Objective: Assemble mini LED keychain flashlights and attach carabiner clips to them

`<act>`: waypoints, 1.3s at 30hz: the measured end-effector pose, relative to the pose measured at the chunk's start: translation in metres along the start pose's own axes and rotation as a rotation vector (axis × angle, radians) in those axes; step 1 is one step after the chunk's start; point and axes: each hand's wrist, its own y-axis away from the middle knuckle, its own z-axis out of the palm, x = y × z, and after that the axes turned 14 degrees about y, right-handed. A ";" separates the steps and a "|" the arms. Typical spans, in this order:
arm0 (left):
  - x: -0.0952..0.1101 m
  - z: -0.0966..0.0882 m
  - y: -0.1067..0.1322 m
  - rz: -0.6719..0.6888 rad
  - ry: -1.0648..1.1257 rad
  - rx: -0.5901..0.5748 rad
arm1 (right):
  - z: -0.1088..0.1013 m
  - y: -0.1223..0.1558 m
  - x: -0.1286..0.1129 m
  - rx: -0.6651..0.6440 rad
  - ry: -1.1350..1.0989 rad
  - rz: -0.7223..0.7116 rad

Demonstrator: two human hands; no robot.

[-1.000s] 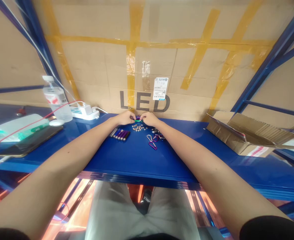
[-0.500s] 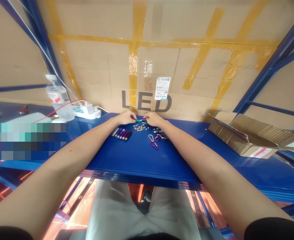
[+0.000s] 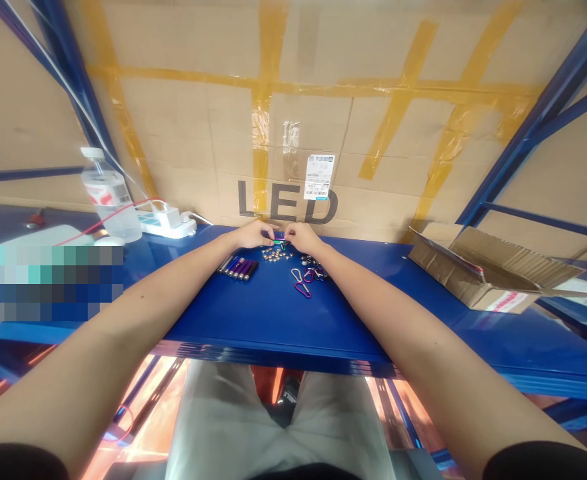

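Note:
Both hands meet at the far middle of the blue shelf. My left hand and my right hand are closed in a pinch on a small purple and green tube-shaped part held between them. Just below lies a heap of small silver round pieces. A row of several purple and silver little tubes lies to the left of the heap. Pink and silver carabiner clips lie to the right.
A water bottle and a white power strip with a red cable stand at the back left. An open cardboard box lies at the right. A taped cardboard wall marked LED closes the back.
The hands drew slightly apart on the small part half a second ago and have closed together again. The view has shifted a little.

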 end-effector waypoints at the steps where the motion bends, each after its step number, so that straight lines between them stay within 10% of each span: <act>1: 0.000 0.000 -0.001 -0.019 0.004 -0.009 | -0.001 0.001 0.000 0.003 -0.003 -0.014; 39: -0.002 -0.004 0.002 -0.012 -0.229 0.055 | -0.005 0.004 -0.026 -0.136 0.122 0.246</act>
